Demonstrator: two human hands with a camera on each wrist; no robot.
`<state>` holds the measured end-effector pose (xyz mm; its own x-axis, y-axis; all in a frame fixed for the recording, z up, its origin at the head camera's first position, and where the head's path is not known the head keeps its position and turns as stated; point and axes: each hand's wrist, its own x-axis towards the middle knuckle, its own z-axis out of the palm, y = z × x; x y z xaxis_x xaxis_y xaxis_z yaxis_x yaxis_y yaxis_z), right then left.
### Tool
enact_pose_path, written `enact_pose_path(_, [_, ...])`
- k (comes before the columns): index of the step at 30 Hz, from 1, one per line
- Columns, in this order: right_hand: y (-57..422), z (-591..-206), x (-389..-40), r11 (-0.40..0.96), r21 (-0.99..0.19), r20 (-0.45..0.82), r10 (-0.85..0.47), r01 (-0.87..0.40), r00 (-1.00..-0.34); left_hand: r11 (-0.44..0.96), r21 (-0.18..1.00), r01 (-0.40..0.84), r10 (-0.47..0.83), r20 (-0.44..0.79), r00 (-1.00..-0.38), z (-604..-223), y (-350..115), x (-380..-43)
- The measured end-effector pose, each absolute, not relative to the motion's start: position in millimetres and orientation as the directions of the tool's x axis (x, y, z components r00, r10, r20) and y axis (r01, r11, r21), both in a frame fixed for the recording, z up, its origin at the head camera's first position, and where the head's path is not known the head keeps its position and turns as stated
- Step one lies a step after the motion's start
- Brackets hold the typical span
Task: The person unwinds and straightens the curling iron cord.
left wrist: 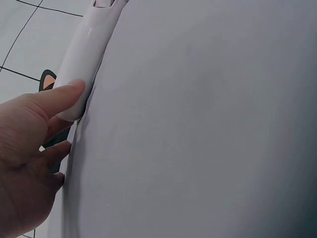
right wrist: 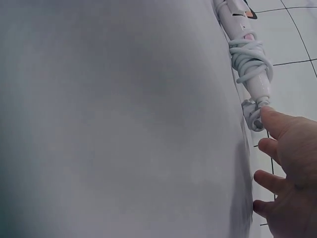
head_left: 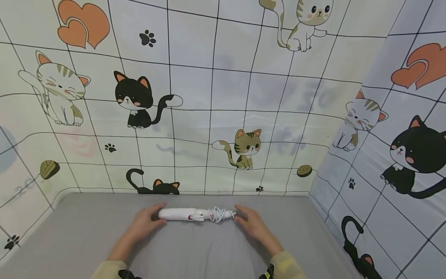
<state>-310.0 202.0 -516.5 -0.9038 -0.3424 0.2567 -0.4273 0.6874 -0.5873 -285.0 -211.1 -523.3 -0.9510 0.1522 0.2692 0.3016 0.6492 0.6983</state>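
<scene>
Head view: we see left hand (head_left: 144, 223) and right hand (head_left: 254, 224), apart and loose-fingered, flanking the white wand (head_left: 177, 214); uneven nudging could roll it or unravel the cord (head_left: 217, 214).

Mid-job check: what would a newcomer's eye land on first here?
Probably the cloth backdrop covered in cartoon cats, with a bold black-and-white cat at upper left in the head view. Next, the white wand-shaped device lying on the grey surface, a white cord wound around its right part. The left hand and right hand frame it, one at each end.
</scene>
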Motion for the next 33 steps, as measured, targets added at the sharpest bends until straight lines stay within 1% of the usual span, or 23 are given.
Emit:
enact_pose_path(8, [198.8,-519.7,-313.9,0.687,-0.585,0.251,-0.352,-0.431,-0.902,0.66,0.691,0.295,0.16,0.255,-0.954,-523.0,-208.8,-288.2])
enact_pose_path(13, [198.3,-520.5,-315.0,0.683,-0.553,0.272,-0.392,-0.476,-0.879,0.683,0.68,0.266,0.162,0.215,-0.963,-523.5,-207.3,-289.8])
enact_pose_path(17, [197.2,-520.9,-316.4,0.672,-0.571,0.262,-0.395,-0.471,-0.881,0.694,0.673,0.256,0.158,0.205,-0.966,-522.4,-206.3,-290.2])
enact_pose_path(28, [196.5,-520.5,-316.8,0.661,-0.594,0.251,-0.389,-0.459,-0.886,0.687,0.662,0.3,0.167,0.258,-0.952,-520.1,-204.5,-288.5])
enact_pose_path(33, [198.5,-519.7,-313.6,0.63,-0.598,0.275,-0.42,-0.496,-0.865,0.67,0.674,0.312,0.17,0.269,-0.948,-519.3,-205.7,-286.7])
